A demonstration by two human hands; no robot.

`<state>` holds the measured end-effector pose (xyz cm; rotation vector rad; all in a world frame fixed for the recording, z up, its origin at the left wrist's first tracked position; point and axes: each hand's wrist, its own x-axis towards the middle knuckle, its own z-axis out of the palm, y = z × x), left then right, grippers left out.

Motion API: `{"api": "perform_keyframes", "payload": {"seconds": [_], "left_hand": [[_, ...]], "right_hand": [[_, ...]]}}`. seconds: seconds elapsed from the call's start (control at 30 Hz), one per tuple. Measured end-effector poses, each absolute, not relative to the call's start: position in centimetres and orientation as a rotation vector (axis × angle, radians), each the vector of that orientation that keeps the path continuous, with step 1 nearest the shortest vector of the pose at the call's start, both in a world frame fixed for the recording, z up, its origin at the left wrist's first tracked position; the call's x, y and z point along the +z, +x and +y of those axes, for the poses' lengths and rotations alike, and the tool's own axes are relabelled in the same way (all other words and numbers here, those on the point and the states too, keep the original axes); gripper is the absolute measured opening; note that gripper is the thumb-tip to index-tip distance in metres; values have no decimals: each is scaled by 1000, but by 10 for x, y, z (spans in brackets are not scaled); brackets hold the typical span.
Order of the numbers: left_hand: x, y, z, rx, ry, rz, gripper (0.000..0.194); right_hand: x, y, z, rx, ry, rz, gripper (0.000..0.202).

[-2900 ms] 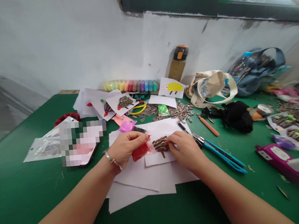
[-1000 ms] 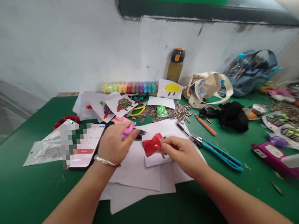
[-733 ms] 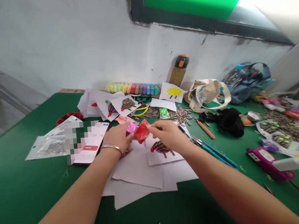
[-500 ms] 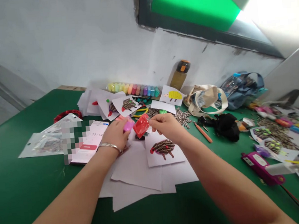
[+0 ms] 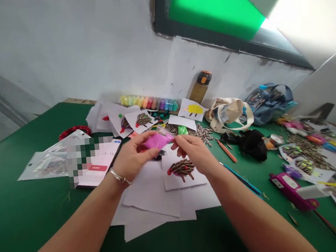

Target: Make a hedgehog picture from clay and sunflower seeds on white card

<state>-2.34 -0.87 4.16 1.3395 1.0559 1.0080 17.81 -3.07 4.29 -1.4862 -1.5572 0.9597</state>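
Note:
My left hand [image 5: 138, 154] is closed round a pink-purple packet of modelling clay [image 5: 157, 140] in clear wrap. At its right end, the fingers of my right hand [image 5: 189, 145] pinch the clear edge of the wrap. Both hands are above a stack of white paper sheets [image 5: 150, 190]. Just below them lies a card with a seed hedgehog [image 5: 181, 168], its face red and its back covered with striped seeds. A green clay packet [image 5: 182, 130] rests among loose sunflower seeds [image 5: 201, 133] behind the right hand.
A phone [image 5: 100, 163] and clear bags [image 5: 49, 164] lie to the left. Behind are clay sticks in a row [image 5: 148, 102], more hedgehog cards [image 5: 142, 119] and a bottle [image 5: 201, 87]. An orange tool [image 5: 226, 151], black cloth [image 5: 253, 144] and magenta glue gun [image 5: 293, 189] are on the right.
The red packet has left my right hand, which now pinches the wrap of the pink-purple packet. My left hand has brought that packet up and to the right.

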Motion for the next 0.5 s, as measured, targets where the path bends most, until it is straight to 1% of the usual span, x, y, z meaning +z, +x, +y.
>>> {"api": "perform_keyframes", "payload": {"seconds": [0.07,0.1,0.23,0.27,0.4,0.5], "left_hand": [[40,-11,-19,889,1438,946,58],[39,-6,-24,824,1450,916,59],[32,6,-34,703,1393,865,79],[30,8,-35,668,1371,866,76],[28,12,-35,547,1358,876,44],[27,13,-33,528,1368,899,40]], "right_hand": [[41,188,-48,1213,-1391,-1371,44],[39,191,-55,1274,-1360,-1317,41],[32,190,-76,1330,-1284,-1286,31],[30,188,-79,1317,-1278,-1295,29],[24,186,-85,1277,-1300,-1256,25],[21,191,-86,1270,-1303,-1203,23]]}}
